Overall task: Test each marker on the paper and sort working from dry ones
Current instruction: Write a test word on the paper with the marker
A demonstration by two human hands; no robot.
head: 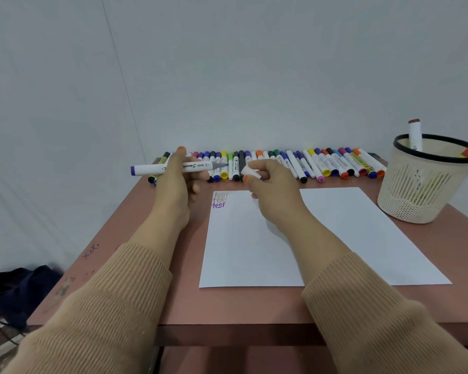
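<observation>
The uncapped white marker (149, 170) hangs level above the far end of the table (227, 306), its long axis left to right: purple end left, grey tip pointing right. The left hand (177, 184) grips its barrel; the right hand (268, 182) pinches the white cap (250, 171). Below lies the paper (243, 238); behind, the marker row (322, 163).

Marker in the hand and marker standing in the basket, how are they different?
The held marker lies sideways in the left hand; the basket marker stands upright in the basket. The held marker is open, grey tip bare, and a white cap is pinched in the right hand; the basket marker wears a brown cap. Both have white barrels.
</observation>
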